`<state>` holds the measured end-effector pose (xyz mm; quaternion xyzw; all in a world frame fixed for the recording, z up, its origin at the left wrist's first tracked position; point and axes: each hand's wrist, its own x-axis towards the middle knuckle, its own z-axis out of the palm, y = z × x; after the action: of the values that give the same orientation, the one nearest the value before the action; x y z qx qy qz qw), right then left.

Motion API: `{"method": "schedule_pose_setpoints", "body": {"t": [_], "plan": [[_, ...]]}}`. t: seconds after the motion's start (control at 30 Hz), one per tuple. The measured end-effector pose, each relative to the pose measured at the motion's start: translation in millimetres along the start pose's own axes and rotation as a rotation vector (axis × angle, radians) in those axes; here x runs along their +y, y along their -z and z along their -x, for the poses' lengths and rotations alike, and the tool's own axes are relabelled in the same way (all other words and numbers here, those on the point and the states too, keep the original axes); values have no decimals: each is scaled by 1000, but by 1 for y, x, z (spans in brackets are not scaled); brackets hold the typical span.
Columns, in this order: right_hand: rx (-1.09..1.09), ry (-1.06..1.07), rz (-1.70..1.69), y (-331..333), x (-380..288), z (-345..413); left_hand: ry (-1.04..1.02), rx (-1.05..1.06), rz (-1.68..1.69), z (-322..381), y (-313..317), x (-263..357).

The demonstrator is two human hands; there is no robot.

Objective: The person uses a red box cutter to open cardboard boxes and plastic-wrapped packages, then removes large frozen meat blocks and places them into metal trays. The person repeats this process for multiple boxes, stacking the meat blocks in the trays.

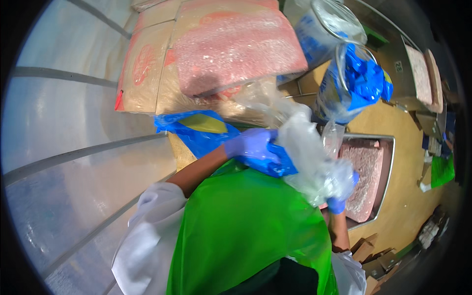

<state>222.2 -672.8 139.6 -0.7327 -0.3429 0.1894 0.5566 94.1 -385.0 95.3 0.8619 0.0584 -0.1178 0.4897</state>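
My left hand point(254, 145), in a purple glove, grips a blue plastic sheet point(199, 129) with a yellow patch, just above my green apron. Crumpled clear plastic film point(304, 147) spans from that hand to my right hand point(337, 191), gloved too and partly hidden behind the film it holds. Beyond my hands, a frosty pink frozen block point(239, 51) lies on wrapped cartons point(142, 70). Beside my right hand, another frozen block point(365, 180) rests in a metal tub point(387, 177).
Two bag-lined metal-ringed holders stand at the upper right, one with blue plastic point(363, 73), one with clear plastic point(335, 22). A panelled wall point(73, 110) runs along the left. More frozen slabs point(420, 75), a person in a green apron point(442, 171) and flattened cardboard point(376, 261) are at the right.
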Motion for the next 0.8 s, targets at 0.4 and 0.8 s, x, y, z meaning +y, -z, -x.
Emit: {"method": "schedule_pose_setpoints", "body": {"t": [0.4,0.8], "plan": [[-107,-712,-847,12,220,15,-174,174,662,-136,-59,179],[-17,-562,-1164,-21,175,-100,-305,-61,-384,-145,12,308]]}}
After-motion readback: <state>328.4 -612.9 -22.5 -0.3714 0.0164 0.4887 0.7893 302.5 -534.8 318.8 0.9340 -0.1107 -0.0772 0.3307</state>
